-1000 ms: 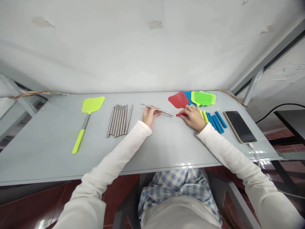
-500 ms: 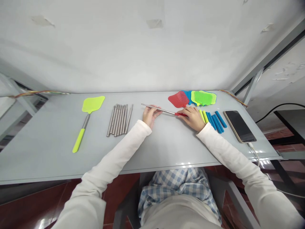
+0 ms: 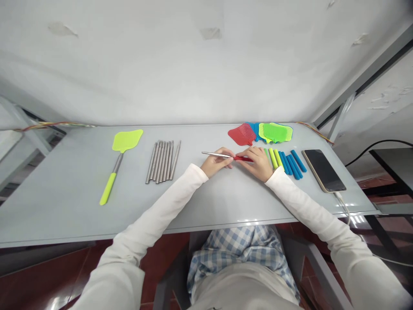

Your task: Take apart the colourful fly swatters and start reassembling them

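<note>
My left hand [image 3: 217, 162] is closed around a thin metal rod [image 3: 213, 153], whose narrow end sticks out to the left. At the rod's right end is a red handle sleeve [image 3: 242, 159], gripped by the fingers of my right hand [image 3: 258, 162]. Both hands are close together above the middle of the table. Just behind my right hand lies a red fly swatter head [image 3: 241, 134], beside blue swatter heads [image 3: 254, 129] and green ones [image 3: 275, 132]. Yellow handle sleeves [image 3: 275, 158] and blue handle sleeves [image 3: 292, 165] lie right of my right hand.
Several metal rods [image 3: 163, 161] lie side by side left of my hands. Farther left is a yellow-green fly swatter [image 3: 127, 141] with handle and head joined. A phone [image 3: 323, 170] with a white cable [image 3: 343, 202] rests at the grey table's [image 3: 206, 202] right end.
My left hand has slid right along the rod, close to the red sleeve and my right hand. The rod now lies nearer to level and shows less of its length.
</note>
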{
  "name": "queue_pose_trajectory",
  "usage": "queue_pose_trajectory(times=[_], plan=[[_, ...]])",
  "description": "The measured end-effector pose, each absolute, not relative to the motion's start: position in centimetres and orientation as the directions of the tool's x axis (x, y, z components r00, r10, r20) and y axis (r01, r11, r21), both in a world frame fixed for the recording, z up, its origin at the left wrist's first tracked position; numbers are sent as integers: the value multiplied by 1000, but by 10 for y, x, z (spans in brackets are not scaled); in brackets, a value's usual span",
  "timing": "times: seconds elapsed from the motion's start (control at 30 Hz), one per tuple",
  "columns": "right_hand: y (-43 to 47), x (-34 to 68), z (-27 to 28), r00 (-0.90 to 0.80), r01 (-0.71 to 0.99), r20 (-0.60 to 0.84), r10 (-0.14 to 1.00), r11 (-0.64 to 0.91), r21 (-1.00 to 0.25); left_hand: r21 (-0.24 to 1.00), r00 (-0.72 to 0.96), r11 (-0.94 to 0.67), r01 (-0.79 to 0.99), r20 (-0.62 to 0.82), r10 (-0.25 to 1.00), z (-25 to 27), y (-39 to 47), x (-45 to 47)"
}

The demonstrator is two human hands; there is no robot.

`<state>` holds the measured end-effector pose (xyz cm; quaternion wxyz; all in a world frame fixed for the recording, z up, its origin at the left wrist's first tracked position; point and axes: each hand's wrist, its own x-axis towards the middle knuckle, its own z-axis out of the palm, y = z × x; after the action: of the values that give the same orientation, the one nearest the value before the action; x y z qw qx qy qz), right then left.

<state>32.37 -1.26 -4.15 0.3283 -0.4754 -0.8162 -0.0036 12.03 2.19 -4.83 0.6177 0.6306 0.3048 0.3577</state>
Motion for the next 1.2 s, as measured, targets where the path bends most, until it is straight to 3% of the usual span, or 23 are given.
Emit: queue_pose_trajectory(times=[0.23, 0.37, 0.47, 0.63, 0.77, 0.9, 1.0, 1.07, 1.2], plan=[[-16, 312, -37, -305, 677, 535, 788, 574, -460, 988, 569, -143, -59, 151, 808, -53, 22, 120], [-13, 317, -33, -264, 707, 544, 796, 544, -452, 980, 420, -185, -78, 201, 885, -54, 25, 120], [-7, 324, -32, -216, 821, 524, 824, 444, -359, 980, 325, -157, -121, 188, 927, -51, 22, 122], [12, 332, -39, -155, 958, 405, 901, 238, -163, 979, 461, 62, -194, 35, 887, -44, 14, 124], [25, 331, -50, -151, 978, 318, 936, 188, -89, 987, 477, 72, -141, 4, 879, -39, 15, 119], [21, 329, -55, -190, 972, 339, 922, 224, -67, 983, 403, -162, 83, 115, 908, -35, 20, 107], [14, 330, -55, -166, 978, 365, 916, 199, -55, 803, 350, -409, 434, 268, 898, -37, 23, 100], [12, 332, -54, -151, 981, 381, 912, 185, -54, 658, 347, -474, 585, 325, 880, -42, 25, 98], [14, 337, -53, -147, 977, 378, 914, 193, -87, 564, 364, -523, 639, 377, 852, -51, 29, 99]])
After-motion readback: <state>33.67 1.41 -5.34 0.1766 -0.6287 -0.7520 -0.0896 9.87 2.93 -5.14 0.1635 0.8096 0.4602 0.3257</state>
